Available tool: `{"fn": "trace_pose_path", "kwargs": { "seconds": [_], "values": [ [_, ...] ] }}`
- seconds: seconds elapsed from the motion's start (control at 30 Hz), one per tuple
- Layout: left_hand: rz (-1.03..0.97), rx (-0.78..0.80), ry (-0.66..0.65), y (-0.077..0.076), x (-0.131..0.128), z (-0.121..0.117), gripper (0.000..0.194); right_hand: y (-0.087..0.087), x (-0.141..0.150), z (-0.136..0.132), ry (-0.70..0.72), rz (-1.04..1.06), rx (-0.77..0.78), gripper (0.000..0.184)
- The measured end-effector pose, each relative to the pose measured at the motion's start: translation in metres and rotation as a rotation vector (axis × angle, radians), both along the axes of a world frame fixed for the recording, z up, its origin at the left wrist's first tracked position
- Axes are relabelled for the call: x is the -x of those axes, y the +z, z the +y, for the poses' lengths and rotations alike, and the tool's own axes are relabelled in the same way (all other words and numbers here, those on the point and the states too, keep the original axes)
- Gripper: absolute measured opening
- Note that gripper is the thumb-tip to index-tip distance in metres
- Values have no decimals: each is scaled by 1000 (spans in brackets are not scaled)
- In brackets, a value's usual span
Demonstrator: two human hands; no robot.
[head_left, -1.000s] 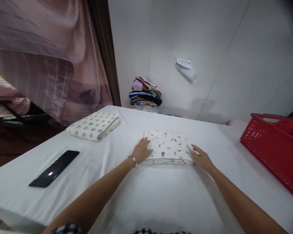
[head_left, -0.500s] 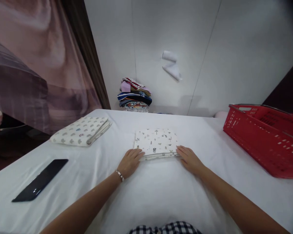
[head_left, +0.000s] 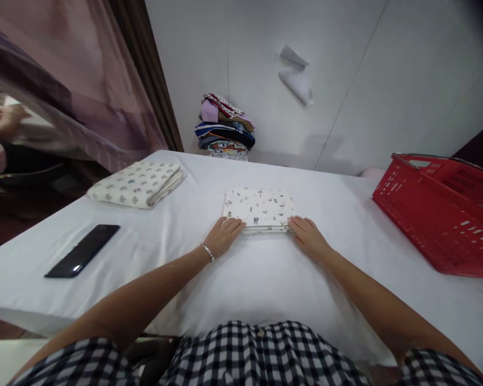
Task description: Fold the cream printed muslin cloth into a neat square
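A folded white cloth (head_left: 260,206) with small scattered printed motifs lies flat on the white-covered table, its layered fold edge towards me. My left hand (head_left: 225,234), with a bracelet at the wrist, rests on the near left corner of the cloth with fingers stretched out. On the near right corner lie the extended fingers of my right hand (head_left: 308,236). Both hands are open and touch the cloth; their thumbs are mostly hidden. Further left sits another folded cloth (head_left: 134,182), cream with grey mouse-head shapes, apart from my hands.
A black phone (head_left: 83,251) lies on the table (head_left: 153,246) at left. To the right stands a red plastic basket (head_left: 434,214). Behind the table is a stack of folded fabrics (head_left: 225,126) against the wall. A curtain (head_left: 116,80) hangs at left, with another person's hand (head_left: 10,118) beyond it.
The view has tilted down, so more of the checked garment shows. Both hands stay at the cloth's near corners, the left fingers slightly further over it. Another person's hand now shows past the curtain.
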State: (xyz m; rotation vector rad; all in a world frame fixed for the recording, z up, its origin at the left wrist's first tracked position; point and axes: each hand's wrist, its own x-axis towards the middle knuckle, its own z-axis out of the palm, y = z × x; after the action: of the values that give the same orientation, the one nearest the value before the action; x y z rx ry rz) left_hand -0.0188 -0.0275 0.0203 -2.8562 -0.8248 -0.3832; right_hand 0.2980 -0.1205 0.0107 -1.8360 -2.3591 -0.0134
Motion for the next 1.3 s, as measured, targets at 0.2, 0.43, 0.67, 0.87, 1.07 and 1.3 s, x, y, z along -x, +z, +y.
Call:
{"fn": "trace_pose_path", "kwargs": {
  "seconds": [0.2,0.43,0.67,0.87,1.07,1.3],
  "values": [
    [42,-18,18,1,-9,3,51,-9,8,9,19,-33,-10,47],
    [69,-136,1,-5,-10,1,48,-21,5,16,75,-117,-215,48],
    [94,-145,7,-1,-8,1,51,-31,2,19,128,-178,-376,52],
    [193,-154,84,3,-19,-2,67,-31,0,21,169,-196,-396,54],
    [184,-144,72,1,-19,1,69,-26,3,18,106,-199,-384,52],
    [152,-115,50,-2,-15,3,59,-28,5,24,134,-212,-381,59]
  ]
}}
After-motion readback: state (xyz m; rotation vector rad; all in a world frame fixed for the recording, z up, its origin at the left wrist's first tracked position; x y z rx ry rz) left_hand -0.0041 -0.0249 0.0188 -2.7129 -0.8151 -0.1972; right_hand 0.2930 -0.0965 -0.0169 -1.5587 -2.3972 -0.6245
